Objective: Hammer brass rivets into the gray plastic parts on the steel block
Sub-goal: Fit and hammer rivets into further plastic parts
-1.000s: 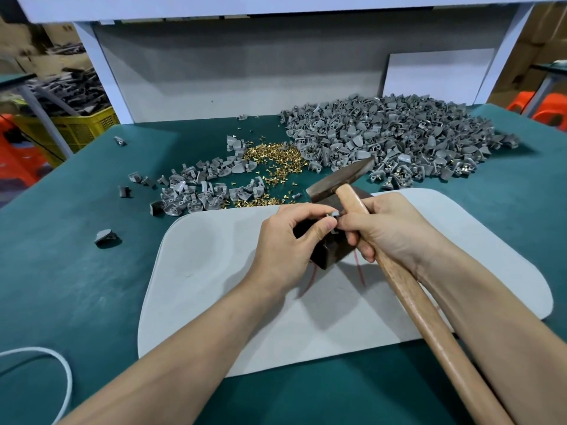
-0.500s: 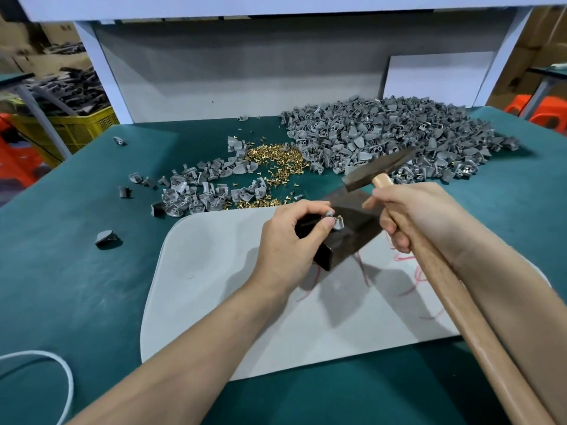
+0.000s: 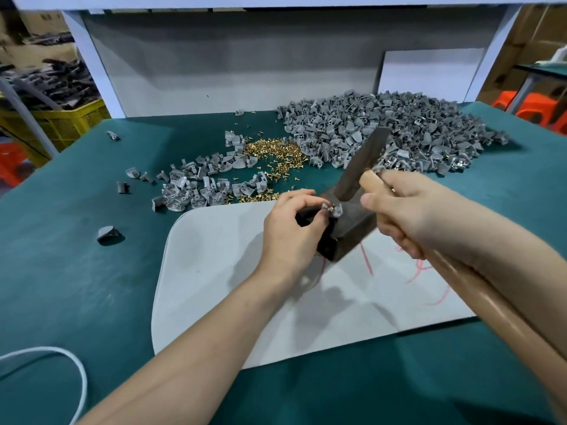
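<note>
A dark steel block (image 3: 349, 228) stands on a white mat (image 3: 221, 271). On its top lies a small gray plastic part (image 3: 333, 209) with a brass rivet in it. My left hand (image 3: 291, 231) pinches that part at its left side and steadies it on the block. My right hand (image 3: 408, 216) grips the wooden handle of a hammer (image 3: 363, 162). The hammer's dark head points up and away, with its lower end close above the block's far edge.
A big heap of gray plastic parts (image 3: 389, 133) lies at the back right, a smaller heap (image 3: 202, 187) at the back left, and loose brass rivets (image 3: 276, 156) between them. Single stray parts (image 3: 108, 234) dot the green table at left. A white cord (image 3: 61, 363) curls at the near left.
The hammer, low over the block a second ago, swung away to the right and now stands steeper with its head back near the block. My left hand stayed on the part.
</note>
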{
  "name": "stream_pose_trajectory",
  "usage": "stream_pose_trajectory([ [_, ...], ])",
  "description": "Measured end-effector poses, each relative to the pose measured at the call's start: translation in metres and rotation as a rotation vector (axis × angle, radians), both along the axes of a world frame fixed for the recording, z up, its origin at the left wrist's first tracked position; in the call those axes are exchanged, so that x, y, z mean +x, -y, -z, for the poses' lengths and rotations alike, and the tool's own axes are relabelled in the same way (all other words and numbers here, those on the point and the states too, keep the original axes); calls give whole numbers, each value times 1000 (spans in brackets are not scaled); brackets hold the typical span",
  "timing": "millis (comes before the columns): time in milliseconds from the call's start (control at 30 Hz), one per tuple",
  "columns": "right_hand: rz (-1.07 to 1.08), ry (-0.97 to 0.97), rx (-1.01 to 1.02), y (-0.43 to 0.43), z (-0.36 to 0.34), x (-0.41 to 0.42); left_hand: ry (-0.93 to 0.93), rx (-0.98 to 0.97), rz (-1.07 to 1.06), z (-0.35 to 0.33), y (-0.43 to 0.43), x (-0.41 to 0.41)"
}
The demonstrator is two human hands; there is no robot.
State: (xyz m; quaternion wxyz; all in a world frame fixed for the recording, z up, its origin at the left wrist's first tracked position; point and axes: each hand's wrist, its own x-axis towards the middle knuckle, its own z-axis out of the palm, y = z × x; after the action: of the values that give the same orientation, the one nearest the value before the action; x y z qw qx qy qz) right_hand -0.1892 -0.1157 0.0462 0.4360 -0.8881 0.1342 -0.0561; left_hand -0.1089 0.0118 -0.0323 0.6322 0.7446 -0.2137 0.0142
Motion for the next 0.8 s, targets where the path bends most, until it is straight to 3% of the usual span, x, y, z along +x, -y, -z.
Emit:
stream_pose_trajectory([
  [333, -17, -62, -178, -5, -9, 8, -9, -20, 3, 2, 0, 2],
  [600, 5, -117, -11, -14, -17, 10, 10, -6, 3, 1, -1, 3],
  [800, 28, -173, -143, -14, -38, 16, 18, -3, 0, 4, 1, 4],
])
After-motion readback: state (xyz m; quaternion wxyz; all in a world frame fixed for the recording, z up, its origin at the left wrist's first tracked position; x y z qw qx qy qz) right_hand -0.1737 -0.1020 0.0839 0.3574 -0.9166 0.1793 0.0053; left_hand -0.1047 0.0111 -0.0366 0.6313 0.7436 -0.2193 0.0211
